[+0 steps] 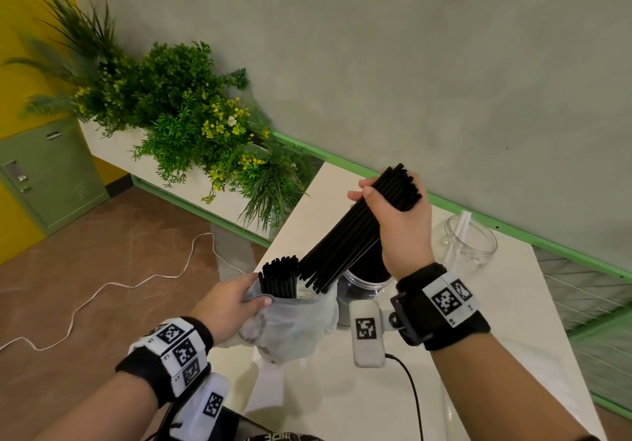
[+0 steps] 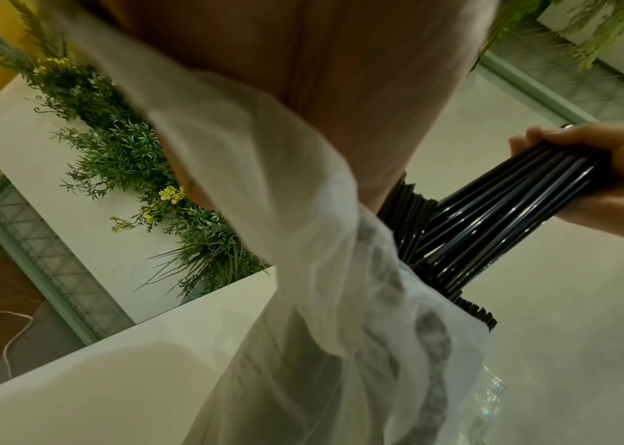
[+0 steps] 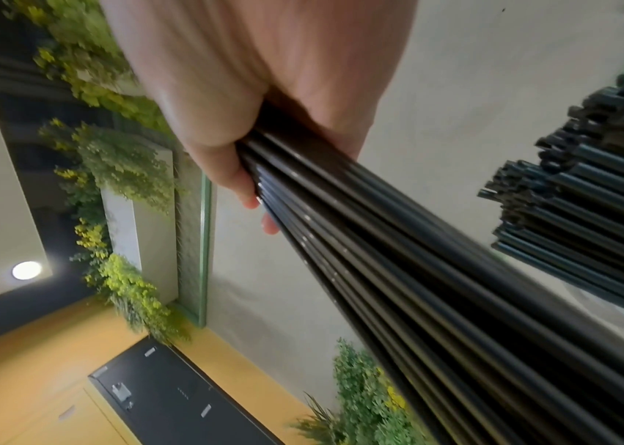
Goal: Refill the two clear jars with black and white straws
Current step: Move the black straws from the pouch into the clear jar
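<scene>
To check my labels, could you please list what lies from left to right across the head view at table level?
Left hand → bag with black straws → dark jar → right wrist camera → clear jar holding a white straw.

Grey plaster wall, brown floor, white planter of greenery, green cabinet, yellow wall, white cable
</scene>
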`<action>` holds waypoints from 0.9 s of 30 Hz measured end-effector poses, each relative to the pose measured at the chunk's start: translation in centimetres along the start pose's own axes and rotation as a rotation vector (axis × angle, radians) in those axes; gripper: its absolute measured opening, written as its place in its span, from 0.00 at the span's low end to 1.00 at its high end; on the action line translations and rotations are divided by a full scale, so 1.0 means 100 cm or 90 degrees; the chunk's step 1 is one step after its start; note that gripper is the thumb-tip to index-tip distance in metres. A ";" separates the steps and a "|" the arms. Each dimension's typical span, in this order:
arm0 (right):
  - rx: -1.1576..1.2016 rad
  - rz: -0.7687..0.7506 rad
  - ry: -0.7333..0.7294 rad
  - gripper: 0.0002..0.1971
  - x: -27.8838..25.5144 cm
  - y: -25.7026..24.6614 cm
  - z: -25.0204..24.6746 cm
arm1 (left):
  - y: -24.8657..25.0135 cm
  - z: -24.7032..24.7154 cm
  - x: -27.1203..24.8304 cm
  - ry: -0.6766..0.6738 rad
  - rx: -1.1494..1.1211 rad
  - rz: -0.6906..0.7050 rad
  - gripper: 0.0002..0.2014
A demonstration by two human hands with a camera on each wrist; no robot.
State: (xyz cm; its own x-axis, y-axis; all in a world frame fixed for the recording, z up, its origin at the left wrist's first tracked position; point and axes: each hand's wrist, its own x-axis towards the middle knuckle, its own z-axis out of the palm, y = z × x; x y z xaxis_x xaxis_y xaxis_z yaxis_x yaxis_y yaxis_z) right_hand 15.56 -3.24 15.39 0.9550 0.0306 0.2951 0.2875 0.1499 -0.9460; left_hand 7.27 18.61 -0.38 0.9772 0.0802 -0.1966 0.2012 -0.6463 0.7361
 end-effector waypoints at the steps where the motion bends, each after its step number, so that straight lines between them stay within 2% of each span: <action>1: 0.014 -0.004 0.007 0.11 0.003 -0.004 -0.003 | 0.000 0.000 0.000 0.000 -0.003 0.003 0.29; 8: 0.045 -0.042 0.060 0.14 0.023 -0.022 -0.030 | -0.005 0.000 0.001 0.000 -0.020 0.004 0.34; 15: -0.008 -0.073 0.103 0.13 0.032 -0.012 -0.055 | -0.005 0.003 0.000 0.009 -0.025 0.010 0.30; 19: -0.045 -0.053 0.087 0.13 0.031 0.006 -0.056 | -0.004 0.003 -0.001 0.011 -0.022 0.011 0.29; 24: -0.095 0.004 0.078 0.15 0.019 0.043 -0.049 | -0.007 0.000 -0.002 0.002 -0.023 0.022 0.34; 27: -0.114 0.060 0.031 0.16 0.006 0.067 -0.045 | -0.006 0.001 -0.003 0.008 -0.029 0.031 0.29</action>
State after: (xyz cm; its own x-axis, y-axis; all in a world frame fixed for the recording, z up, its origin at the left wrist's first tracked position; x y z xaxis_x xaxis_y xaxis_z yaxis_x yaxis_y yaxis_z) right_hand 18.38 -6.66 8.64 0.9795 -0.0128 0.2009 0.2005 -0.0294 -0.9793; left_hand 6.85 18.90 -0.77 0.9867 0.0588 -0.1513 0.1552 -0.6149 0.7732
